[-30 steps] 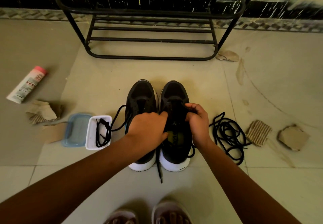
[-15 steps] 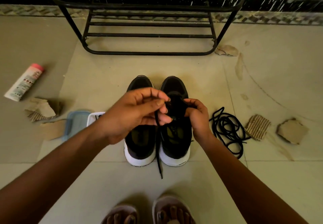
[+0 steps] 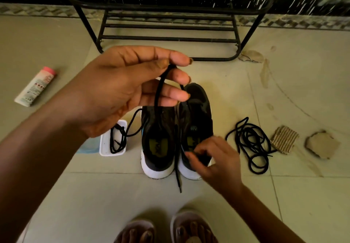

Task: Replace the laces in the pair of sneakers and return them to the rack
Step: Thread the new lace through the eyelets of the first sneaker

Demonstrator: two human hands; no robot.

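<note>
The left hand (image 3: 117, 91) is raised above the sneakers (image 3: 159, 148), with thumb and forefinger pinched on a black lace (image 3: 157, 95). Its other fingers (image 3: 178, 96) are spread loosely and hold nothing. The lace hangs down from the pinch towards the shoes. Another strand lies in the gap between them, its tip (image 3: 180, 188) on the floor tiles.

The right hand (image 3: 217, 159) is low at the heel collar of the right-hand sneaker (image 3: 198, 114) with its fingers curled. It is blurred, so I cannot tell whether it grips the shoe, a lace end or nothing. Both shoes stand side by side on the floor, toes towards the rack (image 3: 170, 38), well short of it.

The lace is limp and light. It will sag and twist, and will not push through an eyelet unless held close behind its stiff tip, so that is the place to hold it. The shoes are light, with firm soles, and the heel collar looks the surest grip for lifting one.

A small white tub (image 3: 103, 149) just beside the sneakers holds a bundled black lace (image 3: 117, 138), with a strand trailing over its rim to the nearer shoe. A blue lid (image 3: 87, 147) lies against the tub. A loose coil of lace (image 3: 250, 144) lies on the floor on the other side.
</note>
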